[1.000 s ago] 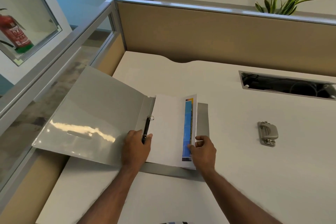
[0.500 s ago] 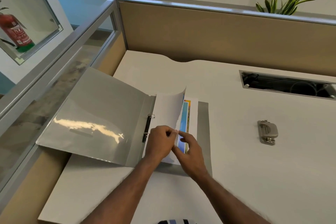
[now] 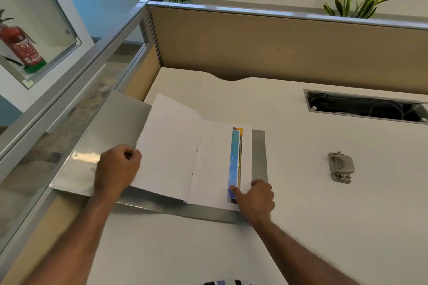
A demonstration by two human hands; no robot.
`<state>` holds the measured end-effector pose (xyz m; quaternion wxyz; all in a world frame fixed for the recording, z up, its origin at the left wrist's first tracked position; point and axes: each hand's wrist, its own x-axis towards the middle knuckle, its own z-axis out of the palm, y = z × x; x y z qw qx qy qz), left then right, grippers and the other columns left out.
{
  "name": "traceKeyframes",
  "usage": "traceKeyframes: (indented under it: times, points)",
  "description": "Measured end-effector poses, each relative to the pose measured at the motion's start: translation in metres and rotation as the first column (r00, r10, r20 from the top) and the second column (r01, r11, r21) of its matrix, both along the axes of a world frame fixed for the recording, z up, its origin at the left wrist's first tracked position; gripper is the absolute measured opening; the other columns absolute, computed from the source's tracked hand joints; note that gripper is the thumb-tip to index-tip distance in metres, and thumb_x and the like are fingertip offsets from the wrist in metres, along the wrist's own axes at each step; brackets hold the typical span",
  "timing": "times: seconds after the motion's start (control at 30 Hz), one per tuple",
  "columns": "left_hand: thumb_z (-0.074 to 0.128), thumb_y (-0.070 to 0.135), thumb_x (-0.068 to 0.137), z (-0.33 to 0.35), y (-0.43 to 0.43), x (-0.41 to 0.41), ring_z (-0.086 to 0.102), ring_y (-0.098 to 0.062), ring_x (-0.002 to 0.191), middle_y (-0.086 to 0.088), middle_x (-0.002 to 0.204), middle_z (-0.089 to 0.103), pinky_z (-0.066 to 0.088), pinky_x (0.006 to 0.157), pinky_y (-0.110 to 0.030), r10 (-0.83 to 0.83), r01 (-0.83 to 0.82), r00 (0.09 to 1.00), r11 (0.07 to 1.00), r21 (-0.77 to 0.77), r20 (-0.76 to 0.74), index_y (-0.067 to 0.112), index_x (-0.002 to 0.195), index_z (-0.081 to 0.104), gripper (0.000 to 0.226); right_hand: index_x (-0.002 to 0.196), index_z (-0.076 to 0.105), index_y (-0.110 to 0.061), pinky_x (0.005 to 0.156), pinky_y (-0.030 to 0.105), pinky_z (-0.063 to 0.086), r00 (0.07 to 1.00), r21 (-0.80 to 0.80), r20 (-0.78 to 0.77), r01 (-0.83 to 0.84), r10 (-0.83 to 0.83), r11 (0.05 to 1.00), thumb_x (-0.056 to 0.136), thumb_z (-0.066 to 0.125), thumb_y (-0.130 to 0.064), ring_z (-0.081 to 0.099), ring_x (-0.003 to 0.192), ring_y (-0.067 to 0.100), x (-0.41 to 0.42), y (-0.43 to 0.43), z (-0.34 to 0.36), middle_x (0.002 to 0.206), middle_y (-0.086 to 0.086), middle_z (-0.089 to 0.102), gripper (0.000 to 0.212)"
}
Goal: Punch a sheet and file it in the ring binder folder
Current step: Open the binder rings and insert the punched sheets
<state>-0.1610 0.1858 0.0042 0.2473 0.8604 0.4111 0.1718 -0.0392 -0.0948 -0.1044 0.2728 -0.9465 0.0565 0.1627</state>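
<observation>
We see the grey ring binder [image 3: 97, 146] lying open on the white tabletop [image 3: 301, 215], its left cover jutting past the tabletop's left edge. Half a second ago the blank white sheet [image 3: 169, 146] stood curled upright over the rings; now it has been turned over to the left and lies across the left cover. Our left hand [image 3: 115, 169], which was then at the middle of the binder, has swung left and pinches that sheet's left edge, fingers curled shut. Our right hand [image 3: 256, 196] rests half-spread on the printed page [image 3: 220, 164], forefinger on its blue strip. The hole punch [image 3: 341, 166] sits well apart to the right, unmoved.
</observation>
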Motion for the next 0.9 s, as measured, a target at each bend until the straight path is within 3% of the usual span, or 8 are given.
traceKeyframes:
  times: [0.27, 0.43, 0.57, 0.67, 0.73, 0.8, 0.9]
  points:
    - [0.056, 0.023, 0.09, -0.001, 0.026, -0.011, 0.049, -0.022, 0.061, -0.015, 0.078, 0.069, 0.04, 0.059, -0.032, 0.048, -0.021, 0.99, 0.979, 0.202, -0.131, 0.003, 0.085, 0.069, 0.024, 0.123, 0.046, -0.016, 0.097, 0.039, 0.045, 0.999, -0.073, -0.04, 0.018, -0.021, 0.997, 0.068, 0.075, -0.06, 0.05, 0.115, 0.023, 0.0, 0.005, 0.006, 0.123, 0.005, 0.049, 0.076]
    - [0.058, 0.024, 0.09, -0.006, 0.024, -0.012, 0.049, -0.022, 0.061, -0.015, 0.077, 0.069, 0.04, 0.058, -0.032, 0.075, -0.043, 0.986, 0.978, 0.205, -0.152, 0.003, 0.085, 0.069, 0.024, 0.111, 0.046, -0.021, 0.093, 0.041, 0.048, 0.997, 0.037, -0.034, 0.074, -0.072, 0.997, 0.068, 0.082, -0.048, 0.057, 0.104, 0.023, 0.002, 0.007, 0.006, 0.113, 0.002, 0.057, 0.063]
    - [0.061, 0.024, 0.088, -0.004, 0.022, -0.008, 0.057, -0.027, 0.074, -0.017, 0.095, 0.068, 0.046, 0.065, -0.038, 0.079, -0.06, 0.992, 0.98, 0.189, -0.098, 0.004, 0.1, 0.065, 0.024, 0.106, 0.037, -0.027, 0.078, 0.034, 0.054, 0.994, 0.207, -0.019, 0.108, -0.106, 0.972, 0.077, 0.079, -0.028, 0.06, 0.083, 0.019, 0.003, 0.001, 0.009, 0.101, -0.001, 0.06, 0.051]
    - [0.065, 0.025, 0.085, -0.001, 0.014, -0.002, 0.061, -0.036, 0.09, -0.018, 0.109, 0.06, 0.05, 0.07, -0.044, 0.044, -0.043, 0.999, 0.969, 0.242, -0.001, 0.007, 0.11, 0.06, 0.032, 0.117, 0.046, -0.022, 0.073, 0.029, 0.052, 0.994, 0.218, 0.06, 0.072, -0.087, 0.973, 0.08, 0.076, -0.025, 0.059, 0.086, 0.016, 0.002, 0.001, 0.017, 0.101, -0.003, 0.059, 0.047]
    - [0.066, 0.024, 0.084, -0.002, -0.001, 0.008, 0.061, -0.031, 0.085, -0.012, 0.102, 0.06, 0.049, 0.068, -0.039, -0.057, 0.039, 0.997, 0.964, 0.263, 0.059, 0.011, 0.105, 0.062, 0.025, 0.114, 0.056, -0.021, 0.074, 0.028, 0.053, 0.987, 0.184, 0.148, 0.036, -0.064, 0.982, 0.08, 0.076, -0.025, 0.061, 0.088, 0.013, 0.0, 0.0, 0.018, 0.104, -0.002, 0.065, 0.04]
    - [0.067, 0.023, 0.083, -0.006, -0.027, 0.023, 0.06, -0.024, 0.074, -0.003, 0.091, 0.06, 0.049, 0.066, -0.034, -0.186, 0.165, 0.978, 0.965, 0.204, 0.092, 0.015, 0.095, 0.065, 0.015, 0.11, 0.061, -0.021, 0.067, 0.018, 0.049, 0.984, 0.188, 0.172, 0.017, -0.05, 0.982, 0.082, 0.074, -0.025, 0.06, 0.087, 0.009, -0.003, -0.001, 0.019, 0.105, -0.003, 0.067, 0.031]
    - [0.068, 0.025, 0.081, -0.019, -0.078, 0.046, 0.059, -0.012, 0.063, 0.006, 0.079, 0.064, 0.053, 0.067, -0.033, -0.309, 0.318, 0.942, 0.947, -0.05, 0.128, 0.02, 0.085, 0.068, 0.006, 0.109, 0.058, -0.019, 0.047, 0.003, 0.038, 0.989, 0.295, 0.138, 0.0, -0.043, 0.955, 0.086, 0.07, -0.019, 0.059, 0.075, 0.007, -0.004, 0.0, 0.021, 0.101, -0.001, 0.067, 0.025]
